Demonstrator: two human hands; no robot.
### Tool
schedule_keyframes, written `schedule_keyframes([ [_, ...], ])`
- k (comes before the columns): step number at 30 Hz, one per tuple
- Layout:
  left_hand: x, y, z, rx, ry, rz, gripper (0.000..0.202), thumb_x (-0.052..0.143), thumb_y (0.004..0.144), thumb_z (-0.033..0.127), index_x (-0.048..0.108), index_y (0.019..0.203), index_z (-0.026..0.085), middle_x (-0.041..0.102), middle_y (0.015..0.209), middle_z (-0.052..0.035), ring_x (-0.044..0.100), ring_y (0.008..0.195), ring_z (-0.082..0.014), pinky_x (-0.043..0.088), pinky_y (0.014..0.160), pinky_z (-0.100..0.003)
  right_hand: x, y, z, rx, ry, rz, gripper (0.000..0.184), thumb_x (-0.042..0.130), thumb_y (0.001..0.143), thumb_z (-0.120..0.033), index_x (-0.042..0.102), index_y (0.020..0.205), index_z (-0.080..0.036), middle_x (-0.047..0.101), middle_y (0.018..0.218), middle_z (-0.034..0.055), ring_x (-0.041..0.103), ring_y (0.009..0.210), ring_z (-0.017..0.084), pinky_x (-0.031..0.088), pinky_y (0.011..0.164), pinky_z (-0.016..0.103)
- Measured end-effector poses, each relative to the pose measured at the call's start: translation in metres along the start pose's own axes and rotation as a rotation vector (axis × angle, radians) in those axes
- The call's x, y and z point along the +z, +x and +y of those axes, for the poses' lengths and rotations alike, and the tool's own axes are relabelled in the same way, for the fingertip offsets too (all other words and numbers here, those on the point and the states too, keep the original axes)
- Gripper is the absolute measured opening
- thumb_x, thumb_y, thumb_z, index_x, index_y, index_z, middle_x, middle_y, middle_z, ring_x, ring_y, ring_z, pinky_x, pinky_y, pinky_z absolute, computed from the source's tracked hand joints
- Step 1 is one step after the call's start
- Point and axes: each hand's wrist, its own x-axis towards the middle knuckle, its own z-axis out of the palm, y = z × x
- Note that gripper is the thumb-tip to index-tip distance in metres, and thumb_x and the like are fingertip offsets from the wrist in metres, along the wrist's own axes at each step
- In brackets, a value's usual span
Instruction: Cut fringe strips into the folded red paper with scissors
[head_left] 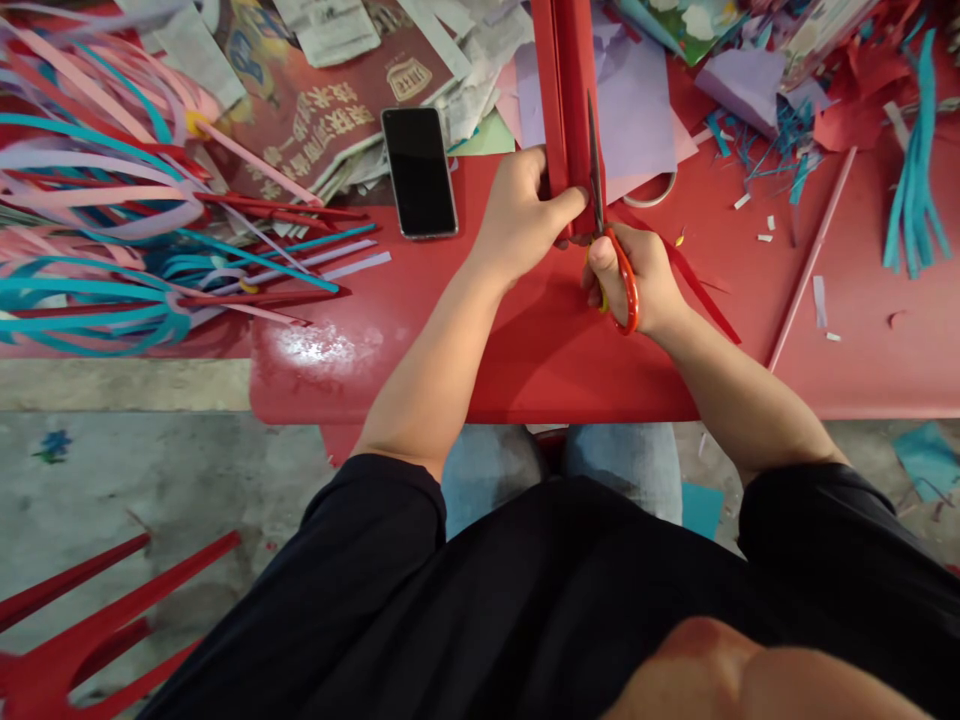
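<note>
My left hand (523, 207) is closed around the lower end of a folded red paper (568, 95), which runs away from me over the table. In my right hand (639, 277) is a pair of scissors (625, 292) with red-orange handles, my thumb at the loop. Their blades point away from me along the paper's right edge; whether they are parted is hard to tell. A thin red paper strip (701, 285) lies beside my right wrist. Under my hands is the red table (570, 370).
A black phone (420, 172) lies left of my hands. Bundles of coloured paper strips (90, 300) fill the left side, with newspapers (315, 110) behind. Purple paper (637, 110), a pink stick (814, 255), teal fringe (913, 190) and scraps lie right. A red stool (82, 640) stands below left.
</note>
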Motion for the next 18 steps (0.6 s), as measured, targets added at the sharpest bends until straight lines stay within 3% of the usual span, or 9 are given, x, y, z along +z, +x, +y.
schedule_keyframes([
  [3, 0.0002, -0.0006, 0.0014, -0.004, -0.001, 0.001, 0.025, 0.071, 0.077, 0.023, 0.057, 0.062, 0.036, 0.06, 0.063, -0.0009, 0.056, 0.061, -0.0249, 0.044, 0.06, -0.043, 0.0003, -0.0005, -0.0026, -0.012, 0.002, -0.004, 0.068, 0.049, 0.098, -0.092, 0.059, 0.083, -0.026, 0.065, 0.068, 0.0019, 0.064, 0.053, 0.018, 0.048, 0.046, 0.036],
  [8, 0.0027, -0.0015, 0.0036, -0.061, -0.011, 0.013, 0.022, 0.071, 0.075, 0.025, 0.06, 0.062, 0.038, 0.063, 0.066, -0.0029, 0.06, 0.062, -0.0285, 0.046, 0.061, -0.046, -0.0007, -0.001, -0.006, 0.056, 0.038, -0.002, 0.073, 0.049, 0.092, -0.098, 0.063, 0.089, -0.026, 0.067, 0.071, 0.0024, 0.063, 0.052, 0.017, 0.051, 0.045, 0.035],
  [12, 0.0039, -0.0026, 0.007, -0.095, -0.015, 0.018, 0.022, 0.072, 0.074, 0.024, 0.06, 0.061, 0.038, 0.064, 0.067, -0.003, 0.061, 0.063, -0.03, 0.046, 0.061, -0.047, -0.0022, -0.002, -0.0069, 0.05, 0.073, -0.015, 0.067, 0.055, 0.098, -0.088, 0.062, 0.088, -0.023, 0.065, 0.069, 0.0026, 0.063, 0.051, 0.016, 0.046, 0.043, 0.033],
  [18, 0.0032, -0.0023, 0.0072, -0.099, -0.032, -0.002, 0.024, 0.071, 0.078, 0.023, 0.057, 0.062, 0.034, 0.06, 0.067, -0.0018, 0.059, 0.06, -0.0248, 0.047, 0.062, -0.044, -0.0025, -0.0022, -0.0078, 0.05, 0.07, -0.007, 0.066, 0.057, 0.097, -0.088, 0.066, 0.09, -0.023, 0.064, 0.067, 0.0029, 0.061, 0.049, 0.017, 0.045, 0.044, 0.034],
])
